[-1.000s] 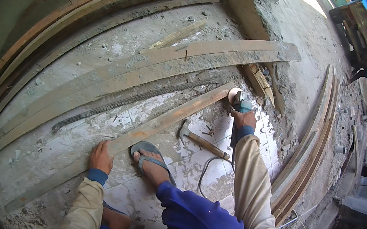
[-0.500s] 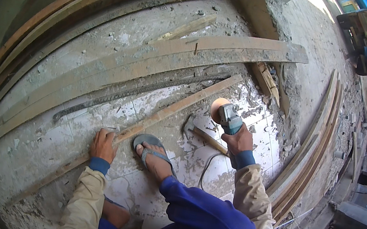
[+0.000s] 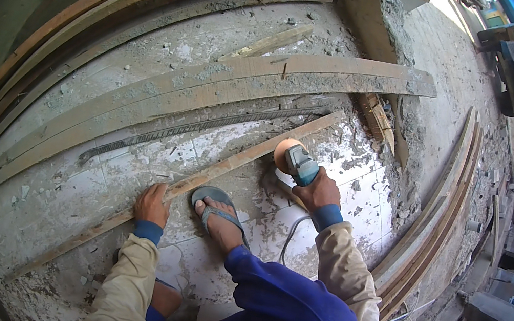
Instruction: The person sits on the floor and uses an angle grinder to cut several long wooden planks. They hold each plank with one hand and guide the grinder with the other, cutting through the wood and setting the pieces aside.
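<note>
A long, narrow wooden batten (image 3: 247, 157) lies diagonally across the dirty white-tiled floor. My left hand (image 3: 153, 205) is closed around it, just left of my sandalled foot (image 3: 220, 214), which rests close against its near side. My right hand (image 3: 320, 193) grips a teal and grey angle grinder (image 3: 301, 167). The grinder's orange-brown disc (image 3: 285, 155) is at the batten's near edge, right of my foot; whether they touch I cannot tell. Below the grinder lies a hammer, its wooden handle (image 3: 292, 195) partly showing and its head mostly hidden. A dark cord (image 3: 289, 235) curves on the tiles near my right wrist.
Beyond the batten lie a ribbed steel bar (image 3: 208, 126) and wide boards (image 3: 230, 80) with a nail standing up. More long timbers (image 3: 140, 2) run along the wall at far left. Several planks (image 3: 433, 212) are stacked at right, beside a broken concrete edge (image 3: 404, 142) and rubble.
My right hand has carried the angle grinder leftward, bringing its disc from over the tiles to the batten's edge and covering the hammer head. My left hand keeps its hold on the batten.
</note>
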The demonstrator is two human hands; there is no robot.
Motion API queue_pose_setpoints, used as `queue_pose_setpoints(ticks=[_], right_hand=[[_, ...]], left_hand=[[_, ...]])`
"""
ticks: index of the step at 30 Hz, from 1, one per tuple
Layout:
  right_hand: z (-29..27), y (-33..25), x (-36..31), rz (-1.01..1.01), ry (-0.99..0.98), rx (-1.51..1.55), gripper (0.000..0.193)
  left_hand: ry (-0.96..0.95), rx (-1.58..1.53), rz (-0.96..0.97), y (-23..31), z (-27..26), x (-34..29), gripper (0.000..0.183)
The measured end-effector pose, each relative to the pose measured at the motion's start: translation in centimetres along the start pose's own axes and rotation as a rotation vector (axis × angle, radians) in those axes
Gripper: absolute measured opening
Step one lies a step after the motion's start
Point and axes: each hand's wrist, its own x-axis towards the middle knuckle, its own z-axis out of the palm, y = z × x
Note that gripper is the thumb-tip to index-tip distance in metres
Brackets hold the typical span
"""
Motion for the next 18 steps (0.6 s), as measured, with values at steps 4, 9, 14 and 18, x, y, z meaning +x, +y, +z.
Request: queue_pose_setpoints(ticks=[4,9,14,18], right_hand=[[0.2,0.2,0.2,0.041,0.041,0.037,0.068],[-0.6,0.7,1.4,0.122,0.054,0.08,0.072],[-1.6,1.6,3.4,0.123,0.089,0.092,0.074],[-1.6,2.3,3.5,0.055,0.082,0.039,0.073]], left_hand=[[0.016,-0.013,0.002,-0.2,0.5,-0.1,0.051],[0.023,-0.002,0.023,-0.4,0.8,-0.2,0.052],[0.035,0.003,0.02,-0.4,0.9,-0.3,0.053],[0.039,-0.011,0.018,-0.5,0.8,-0.2,0.052]])
